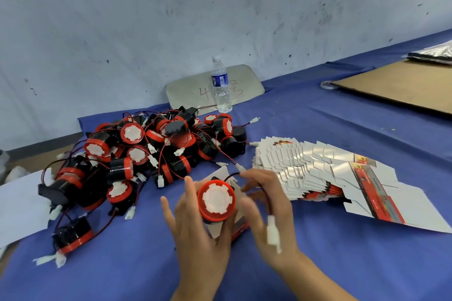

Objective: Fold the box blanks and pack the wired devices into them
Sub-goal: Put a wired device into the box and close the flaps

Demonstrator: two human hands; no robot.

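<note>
My left hand [195, 230] grips a round device [216, 200] with a red rim and white cap, set partly into a folded box [238, 225]. My right hand [269, 205] pinches the device's black and red wire, and a white connector [272, 232] hangs over its back. A pile of several like devices [146, 151] with tangled wires lies at the left. A fanned stack of flat box blanks [318, 173] lies at the right.
A water bottle [221, 83] stands behind the pile, in front of a grey card against the wall. A brown cardboard sheet [403, 85] and a tape roll [329, 85] lie at the far right. White paper [19, 205] covers the left edge of the blue cloth [342, 264].
</note>
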